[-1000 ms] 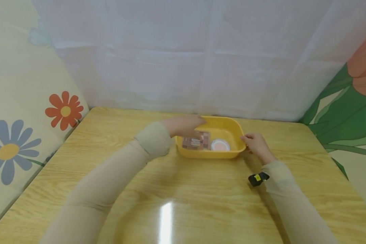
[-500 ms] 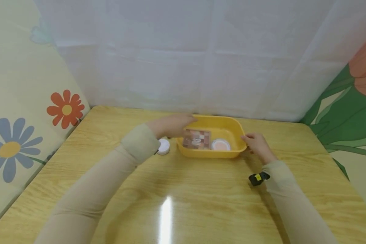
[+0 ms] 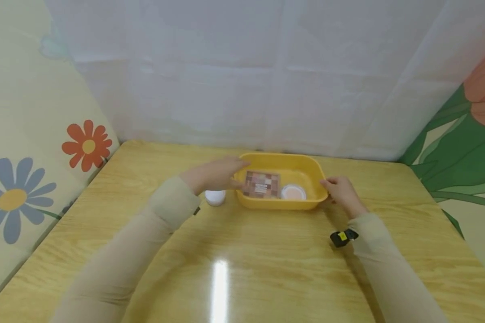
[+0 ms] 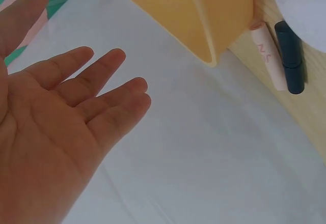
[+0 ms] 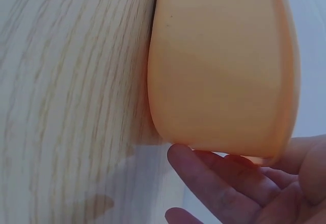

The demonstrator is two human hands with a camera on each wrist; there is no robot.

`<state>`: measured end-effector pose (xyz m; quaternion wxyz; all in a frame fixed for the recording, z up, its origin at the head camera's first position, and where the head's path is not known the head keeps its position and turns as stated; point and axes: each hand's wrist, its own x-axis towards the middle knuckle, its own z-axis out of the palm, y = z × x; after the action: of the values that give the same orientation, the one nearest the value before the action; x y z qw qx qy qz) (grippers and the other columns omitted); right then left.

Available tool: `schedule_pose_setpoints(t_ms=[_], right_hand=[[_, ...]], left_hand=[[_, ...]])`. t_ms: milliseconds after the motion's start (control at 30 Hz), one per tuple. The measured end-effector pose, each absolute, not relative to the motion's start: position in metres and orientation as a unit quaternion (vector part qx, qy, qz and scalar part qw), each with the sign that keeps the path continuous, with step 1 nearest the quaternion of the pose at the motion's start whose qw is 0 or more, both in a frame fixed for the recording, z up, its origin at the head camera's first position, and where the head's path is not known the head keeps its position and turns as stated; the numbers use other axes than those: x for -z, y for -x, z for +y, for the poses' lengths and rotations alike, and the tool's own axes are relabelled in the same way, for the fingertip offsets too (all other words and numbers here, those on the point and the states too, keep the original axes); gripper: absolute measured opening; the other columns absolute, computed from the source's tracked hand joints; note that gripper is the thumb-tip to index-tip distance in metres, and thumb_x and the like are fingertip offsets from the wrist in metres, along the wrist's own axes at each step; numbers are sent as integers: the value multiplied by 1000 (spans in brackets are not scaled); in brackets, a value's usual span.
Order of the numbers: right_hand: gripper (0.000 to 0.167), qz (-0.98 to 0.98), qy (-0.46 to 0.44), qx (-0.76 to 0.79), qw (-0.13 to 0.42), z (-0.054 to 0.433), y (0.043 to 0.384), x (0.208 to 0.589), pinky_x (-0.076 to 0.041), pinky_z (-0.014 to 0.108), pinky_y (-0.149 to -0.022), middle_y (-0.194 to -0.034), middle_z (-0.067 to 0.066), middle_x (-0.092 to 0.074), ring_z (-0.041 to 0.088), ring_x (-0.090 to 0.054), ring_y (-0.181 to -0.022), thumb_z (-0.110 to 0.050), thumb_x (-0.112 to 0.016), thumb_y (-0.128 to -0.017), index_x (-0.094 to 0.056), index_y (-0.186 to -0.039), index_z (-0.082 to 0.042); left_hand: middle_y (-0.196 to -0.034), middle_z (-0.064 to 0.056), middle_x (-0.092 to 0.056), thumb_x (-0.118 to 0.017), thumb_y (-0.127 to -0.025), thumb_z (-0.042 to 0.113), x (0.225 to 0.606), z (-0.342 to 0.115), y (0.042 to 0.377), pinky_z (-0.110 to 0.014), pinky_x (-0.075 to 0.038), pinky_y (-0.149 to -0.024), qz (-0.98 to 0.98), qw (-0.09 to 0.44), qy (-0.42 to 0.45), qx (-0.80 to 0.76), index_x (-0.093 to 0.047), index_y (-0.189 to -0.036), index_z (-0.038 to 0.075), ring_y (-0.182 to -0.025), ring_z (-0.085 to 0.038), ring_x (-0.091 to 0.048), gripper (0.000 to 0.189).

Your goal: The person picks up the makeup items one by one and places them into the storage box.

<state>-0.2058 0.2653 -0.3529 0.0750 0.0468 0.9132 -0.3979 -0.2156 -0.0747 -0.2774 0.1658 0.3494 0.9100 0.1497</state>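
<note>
My right hand [image 3: 342, 193] pinches the right end of a yellow plastic basin [image 3: 283, 204]; in the right wrist view its fingers lie against the basin's outer wall, with the thumb near the rim. At the basin's left end hovers my left hand [image 3: 216, 174], fingers extended and palm bare in the left wrist view. Inside the basin lie a brown checkered square box [image 3: 262, 185], like an eyeshadow palette, and a round white-rimmed compact [image 3: 293, 193] with a pale pink middle. Beneath the left wrist, a round white container [image 3: 215, 198] stands on the table, partly hidden.
A pink tube [image 4: 269, 56] and a dark lipstick-like tube [image 4: 290, 58] lie on the wood beside the basin, seen in the left wrist view. The wooden table [image 3: 275, 260] ends at a white cloth [image 3: 242, 80] behind. Flower-patterned panels stand on both sides.
My left hand has drawn back leftward from above the basin, uncovering more of the checkered box and the white round container. The right hand keeps its place on the basin.
</note>
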Motion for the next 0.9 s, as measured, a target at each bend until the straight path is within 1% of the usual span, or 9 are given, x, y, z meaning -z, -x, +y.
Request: schedule_pose_setpoints(t_ms=[100,167,300,400,533,767,900], right_hand=[[45,914,-48,396,74,265,206,353,-50,31,-63,-107,28,-60,9,-53,-68,-19,-44,-104,-50,-126,19],[45,915,-47,394,71,264,206,353,-50,30,-63,-108,28,-60,9,-53,-68,-20,-44,-104,-49,-126,19],[44,915,-45,394,66,266,207,354,-50,31,-61,-102,27,-61,9,-52,-66,-19,-45,-103,-50,-125,20],[43,915,-43,395,67,266,207,353,-50,32,-62,-100,26,-61,8,-53,-66,-18,-46,-103,-51,-123,20],[43,915,-42,396,65,267,207,354,-51,32,-63,-103,28,-61,8,-53,-66,-18,-45,-103,-51,-123,19],[44,913,-51,396,76,266,207,355,-50,31,-63,-103,27,-61,7,-52,-67,-19,-46,-103,-49,-125,19],[44,914,-49,397,76,266,207,355,-51,32,-64,-103,27,-61,8,-53,-68,-20,-45,-103,-50,-125,19]], left_hand=[[-156,-19,-26,-60,-98,28,282,-80,215,-44,-16,-118,910,171,-339,-166,-26,-152,1,-144,-33,-20,69],[-155,-20,-26,-60,-98,28,285,-83,214,-44,-19,-117,911,170,-334,-171,-26,-152,1,-143,-34,-24,69],[-153,-20,-30,-62,-97,23,291,-90,211,-44,-25,-115,911,171,-325,-186,-27,-150,-2,-139,-33,-33,69],[-153,-19,-33,-63,-96,21,296,-94,210,-44,-25,-115,910,174,-319,-198,-28,-150,-1,-139,-32,-33,68],[-151,-19,-35,-64,-95,20,302,-98,209,-45,-27,-114,910,166,-323,-198,-28,-151,0,-138,-32,-35,69],[-150,-21,-36,-65,-94,19,310,-101,207,-45,-30,-113,913,164,-325,-187,-26,-150,-4,-136,-34,-38,72],[-148,-22,-39,-67,-93,18,314,-102,207,-47,-31,-112,912,158,-323,-196,-26,-151,0,-134,-35,-39,74]])
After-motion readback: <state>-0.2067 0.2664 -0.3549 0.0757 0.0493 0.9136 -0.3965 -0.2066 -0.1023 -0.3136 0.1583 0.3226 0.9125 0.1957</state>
